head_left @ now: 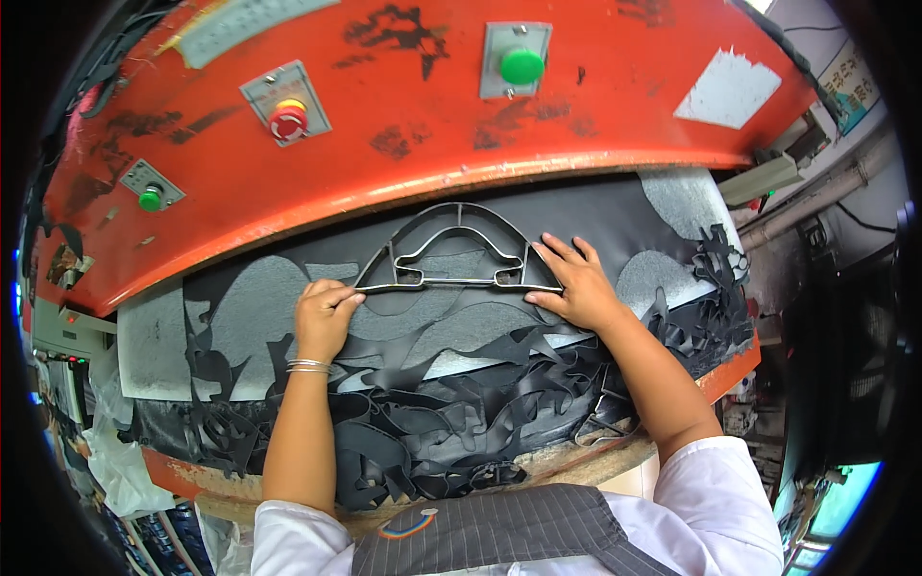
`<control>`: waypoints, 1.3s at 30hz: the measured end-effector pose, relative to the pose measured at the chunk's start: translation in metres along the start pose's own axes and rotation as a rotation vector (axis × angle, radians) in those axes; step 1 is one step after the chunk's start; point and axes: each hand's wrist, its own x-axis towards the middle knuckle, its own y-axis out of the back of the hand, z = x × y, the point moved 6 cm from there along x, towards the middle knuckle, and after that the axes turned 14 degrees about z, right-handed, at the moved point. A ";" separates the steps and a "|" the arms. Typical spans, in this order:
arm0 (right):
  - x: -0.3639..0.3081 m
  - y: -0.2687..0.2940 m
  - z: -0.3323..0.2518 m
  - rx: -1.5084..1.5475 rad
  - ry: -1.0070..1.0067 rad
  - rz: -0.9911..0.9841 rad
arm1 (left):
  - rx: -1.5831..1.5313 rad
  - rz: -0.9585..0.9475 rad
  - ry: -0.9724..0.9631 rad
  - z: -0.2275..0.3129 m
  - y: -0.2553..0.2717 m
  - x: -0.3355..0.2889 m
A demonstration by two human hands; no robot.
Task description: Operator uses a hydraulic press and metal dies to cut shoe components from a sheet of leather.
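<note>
A metal cutting die (459,282) with a tall curved outline and inner struts lies on a black leather-like sheet (586,206). My left hand (325,312) is closed at the die's left corner, thumb and fingers pinched together there. At the opposite corner my right hand (583,288) grips the die, its thumb on the near side and its fingers spread along the sloping edge. Curved pieces have been cut out of the sheet around the die, so the grey board (154,331) shows through.
Directly beyond the die hangs the orange press head (403,144), with a red button (288,122) and green buttons (521,65). Black scraps (423,432) pile up along the near edge. A second metal die (605,422) lies among them, near my right forearm.
</note>
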 end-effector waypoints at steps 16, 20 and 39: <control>0.015 0.122 -0.099 0.741 -0.308 0.819 | -0.110 0.997 -0.070 0.019 0.242 -0.035; 0.011 0.129 -0.102 0.597 -0.351 0.791 | 0.186 0.743 -0.249 0.045 0.256 -0.025; -0.264 0.066 -0.177 0.076 0.018 -0.059 | 0.144 -0.040 -0.055 0.176 0.091 -0.301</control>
